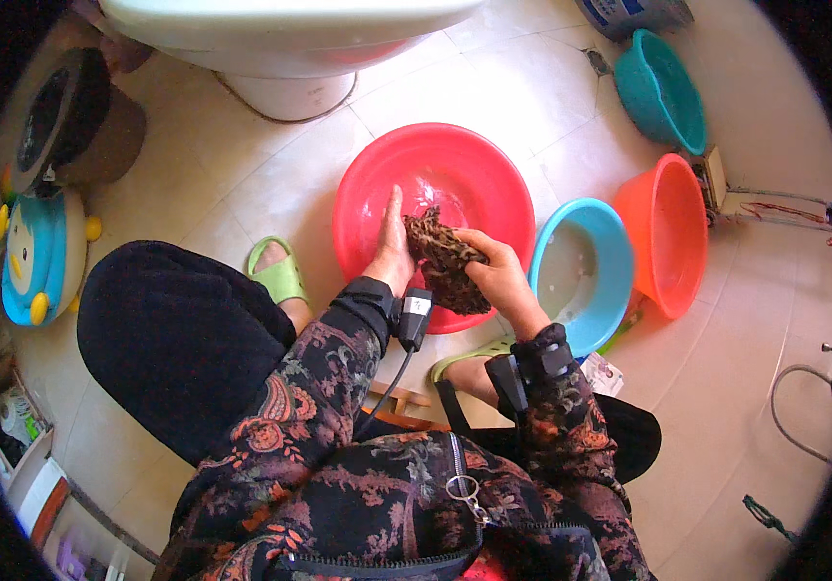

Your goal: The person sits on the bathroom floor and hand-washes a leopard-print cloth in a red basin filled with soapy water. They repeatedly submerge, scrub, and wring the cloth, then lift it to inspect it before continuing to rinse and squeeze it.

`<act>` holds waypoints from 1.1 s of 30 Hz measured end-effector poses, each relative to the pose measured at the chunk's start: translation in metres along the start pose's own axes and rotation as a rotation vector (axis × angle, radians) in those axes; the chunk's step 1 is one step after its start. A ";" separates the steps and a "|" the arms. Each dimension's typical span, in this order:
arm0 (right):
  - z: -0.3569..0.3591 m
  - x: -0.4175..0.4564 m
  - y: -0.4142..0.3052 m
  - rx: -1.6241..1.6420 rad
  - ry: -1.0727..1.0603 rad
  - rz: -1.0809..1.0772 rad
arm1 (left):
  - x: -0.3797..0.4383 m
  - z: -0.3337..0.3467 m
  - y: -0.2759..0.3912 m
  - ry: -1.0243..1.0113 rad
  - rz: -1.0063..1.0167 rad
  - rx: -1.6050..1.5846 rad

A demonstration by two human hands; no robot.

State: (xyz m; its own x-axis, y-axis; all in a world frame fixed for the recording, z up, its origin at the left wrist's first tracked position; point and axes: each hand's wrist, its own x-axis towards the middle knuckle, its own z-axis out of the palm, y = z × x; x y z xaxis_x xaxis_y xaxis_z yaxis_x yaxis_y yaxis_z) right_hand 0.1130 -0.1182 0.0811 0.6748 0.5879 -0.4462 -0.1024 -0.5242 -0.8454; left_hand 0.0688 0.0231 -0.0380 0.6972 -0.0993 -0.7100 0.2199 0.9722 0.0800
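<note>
A bunched brown cloth [446, 265] with a dark mottled pattern hangs over the near part of a red plastic basin [359, 181]. My right hand [499, 272] grips the cloth from its right side, thumb and fingers closed on the fabric. My left hand [393, 243] is upright at the cloth's left edge, its fingers extended and its palm side towards the fabric. Whether it pinches any of the cloth is hidden. Shiny wet patches show on the basin's inside.
To the right stand a blue basin [616, 243] holding cloudy water, a tilted orange basin [677, 240] and a teal basin [659, 91]. A white toilet [292, 29] is ahead. A dark bin [114, 134] and a blue penguin-faced item [42, 254] stand left. A cable [390, 388] hangs from my left wrist device.
</note>
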 end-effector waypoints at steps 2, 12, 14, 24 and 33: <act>-0.004 -0.017 -0.027 0.217 -0.010 0.155 | -0.026 0.017 0.007 -0.036 0.002 0.006; -0.005 -0.012 0.004 -0.179 0.322 -0.197 | -0.041 0.052 -0.007 -0.264 0.106 -0.082; 0.010 -0.018 0.004 -0.328 0.261 -0.331 | -0.038 0.052 -0.010 -0.204 0.158 -0.062; 0.037 -0.003 0.009 -0.267 0.359 -0.424 | -0.042 0.063 -0.025 -0.075 0.375 0.001; 0.032 0.010 0.012 -0.233 0.430 -0.291 | -0.033 0.061 -0.030 0.087 0.423 0.138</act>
State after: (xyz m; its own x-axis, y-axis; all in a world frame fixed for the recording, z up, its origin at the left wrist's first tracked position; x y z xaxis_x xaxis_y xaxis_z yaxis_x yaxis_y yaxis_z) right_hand 0.0955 -0.0991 0.0570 0.8930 0.4500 -0.0034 0.2636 -0.5291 -0.8066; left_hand 0.0805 -0.0161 0.0260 0.6868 0.3242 -0.6505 0.0215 0.8856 0.4640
